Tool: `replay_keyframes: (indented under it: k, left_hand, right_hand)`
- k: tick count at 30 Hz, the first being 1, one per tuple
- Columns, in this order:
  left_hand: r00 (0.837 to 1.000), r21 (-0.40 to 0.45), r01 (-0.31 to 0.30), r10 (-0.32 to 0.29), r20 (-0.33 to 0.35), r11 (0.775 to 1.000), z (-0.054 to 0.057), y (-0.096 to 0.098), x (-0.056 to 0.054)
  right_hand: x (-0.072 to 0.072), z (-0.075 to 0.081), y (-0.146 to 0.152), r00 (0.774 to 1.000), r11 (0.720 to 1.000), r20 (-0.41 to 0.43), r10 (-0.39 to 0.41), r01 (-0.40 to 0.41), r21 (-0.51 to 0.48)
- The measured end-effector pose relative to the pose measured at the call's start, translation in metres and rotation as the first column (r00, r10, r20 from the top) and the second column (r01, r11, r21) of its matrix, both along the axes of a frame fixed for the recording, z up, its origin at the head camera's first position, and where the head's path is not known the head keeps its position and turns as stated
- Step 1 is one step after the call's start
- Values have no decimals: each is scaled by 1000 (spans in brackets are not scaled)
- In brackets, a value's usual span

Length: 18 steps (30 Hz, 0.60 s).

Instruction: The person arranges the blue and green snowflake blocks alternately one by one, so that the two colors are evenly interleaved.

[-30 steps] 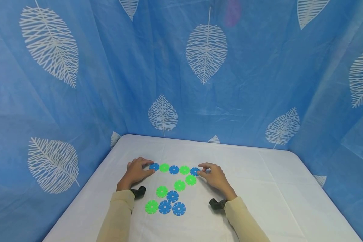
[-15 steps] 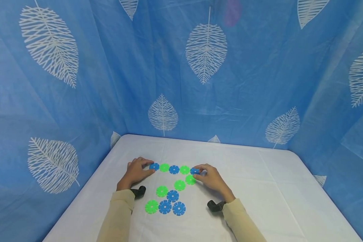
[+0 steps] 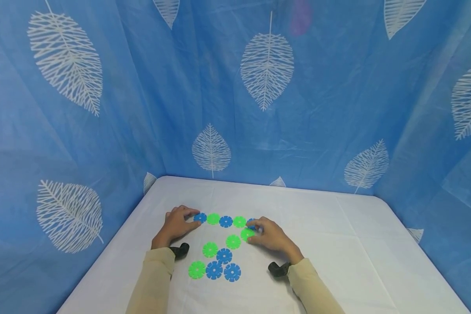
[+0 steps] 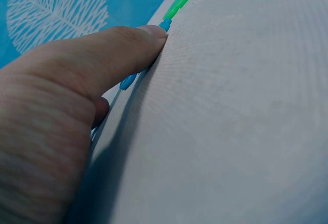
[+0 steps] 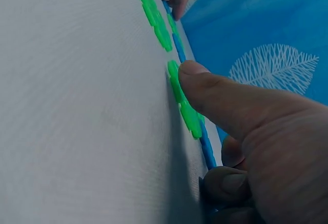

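Flat plastic snowflake discs with notched rims lie on the white table. A row of alternating blue and green ones runs across the back. At its left end my left hand (image 3: 179, 223) holds a blue snowflake disc (image 3: 200, 217) between thumb and fingers; the left wrist view shows the thumb (image 4: 148, 37) against its edge. My right hand (image 3: 272, 234) is at the row's right end. Its thumb and index finger span a green snowflake disc (image 3: 246, 234) just below the row, while the end blue disc (image 3: 251, 221) is partly hidden behind the fingers.
Nearer the front lie more loose discs: a green one (image 3: 233, 241), another green one (image 3: 209, 250), and several blue ones, including a blue disc (image 3: 232, 272). A blue curtain (image 3: 318, 131) with white leaves surrounds the white table (image 3: 337, 253) at the back and sides.
My right hand has shifted from the blue disc at the row's right end slightly down toward the green disc below it. The left hand has stayed in place.
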<state>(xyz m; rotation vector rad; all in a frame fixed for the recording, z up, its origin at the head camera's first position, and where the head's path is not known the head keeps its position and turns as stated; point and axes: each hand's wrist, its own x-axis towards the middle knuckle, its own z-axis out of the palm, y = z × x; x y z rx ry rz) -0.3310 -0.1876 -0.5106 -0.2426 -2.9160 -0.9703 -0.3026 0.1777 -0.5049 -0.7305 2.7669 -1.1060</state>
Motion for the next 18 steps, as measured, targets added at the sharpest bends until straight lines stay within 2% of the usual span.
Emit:
replay_keyframes:
  k: [7, 11, 18]
  left_hand:
    - [1000, 2, -14, 14, 21, 1000, -2, 0, 1]
    - [1000, -5, -16, 16, 12, 1000, -5, 1, 0]
    - [1000, -7, -17, 17, 7, 1000, -4, 2, -2]
  right_hand:
    - [-1, 0, 0, 999, 997, -31, 32, -30, 65]
    - [-3, 1, 0, 997, 993, -41, 59, -55, 100]
    - [-5, 5, 0, 997, 987, -26, 79, -75, 144]
